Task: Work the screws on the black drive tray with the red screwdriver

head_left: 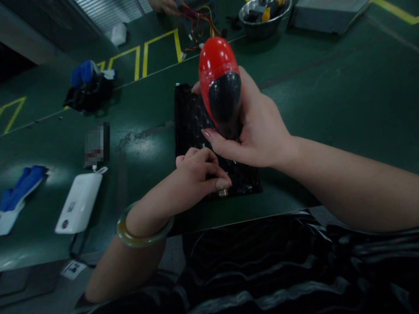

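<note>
My right hand is wrapped around a screwdriver with a thick, rounded red-and-black handle. Its lower end is hidden behind my fingers. Beneath both hands a flat black panel with a textured surface lies on the green table. Over the panel's near edge, my left hand is closed in a pinch, thumb against fingers. A small gold-coloured piece, like a connector, shows just below those fingertips. I cannot make out the rest of it.
Left on the table are a white power bank, blue-and-white gloves and a black item with blue on top. Behind lie bundled wires, a metal bowl of tools and a grey box. Another person's hand is beyond.
</note>
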Available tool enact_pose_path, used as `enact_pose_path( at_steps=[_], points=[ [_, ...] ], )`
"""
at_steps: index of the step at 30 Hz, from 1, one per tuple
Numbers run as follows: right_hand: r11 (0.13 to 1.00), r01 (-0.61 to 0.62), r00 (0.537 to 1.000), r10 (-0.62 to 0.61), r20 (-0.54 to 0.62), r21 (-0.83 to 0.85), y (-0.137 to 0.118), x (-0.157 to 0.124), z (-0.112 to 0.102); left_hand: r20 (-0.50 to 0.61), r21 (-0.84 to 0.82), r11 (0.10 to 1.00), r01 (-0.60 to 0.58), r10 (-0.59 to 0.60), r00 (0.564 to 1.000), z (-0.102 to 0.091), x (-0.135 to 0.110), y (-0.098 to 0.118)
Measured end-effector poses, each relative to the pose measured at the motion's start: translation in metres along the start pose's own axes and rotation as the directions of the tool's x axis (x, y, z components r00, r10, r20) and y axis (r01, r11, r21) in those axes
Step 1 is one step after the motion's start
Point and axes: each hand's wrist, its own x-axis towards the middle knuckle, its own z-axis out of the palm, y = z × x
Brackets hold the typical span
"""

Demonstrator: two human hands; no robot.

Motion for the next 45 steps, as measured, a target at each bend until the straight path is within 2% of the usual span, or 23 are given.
enact_pose_path(
  at_steps=[5,12,19,26,37,41,45],
  points=[
    [1.0,-0.023,1.0,0.024,0.015,-0.007,-0.002,0.0,-0.002,-0.016,-0.02,1.0,-0.011,0.011,1.0,0.0,0.001,-0.003],
    [0.997,-0.008,1.0,0.01,0.028,-0.073,-0.001,0.0,-0.002,-0.013,-0.001,0.999,0.046,-0.046,0.999,0.001,0.004,-0.003],
    [0.999,0.012,1.0,-0.012,-0.005,-0.032,0.001,0.0,0.0,-0.073,0.055,0.998,0.001,0.003,0.997,0.004,0.005,-0.002],
    [0.999,-0.001,1.0,0.001,-0.016,-0.045,0.001,0.0,0.0,-0.053,0.099,0.995,-0.03,0.035,0.998,0.001,0.003,-0.003],
    [0.997,0.031,0.998,-0.034,-0.054,-0.066,0.009,-0.002,0.003,-0.041,0.063,0.995,-0.07,0.073,0.996,0.002,0.002,-0.005],
    [0.997,0.027,0.994,-0.035,-0.104,-0.074,0.006,-0.002,0.004,-0.073,0.048,0.996,-0.07,0.073,0.995,-0.004,0.0,-0.005],
    [0.998,0.038,0.986,-0.045,-0.159,-0.042,0.007,-0.003,0.002,-0.044,0.086,0.987,-0.137,0.141,0.989,-0.012,-0.004,-0.007]
  ],
)
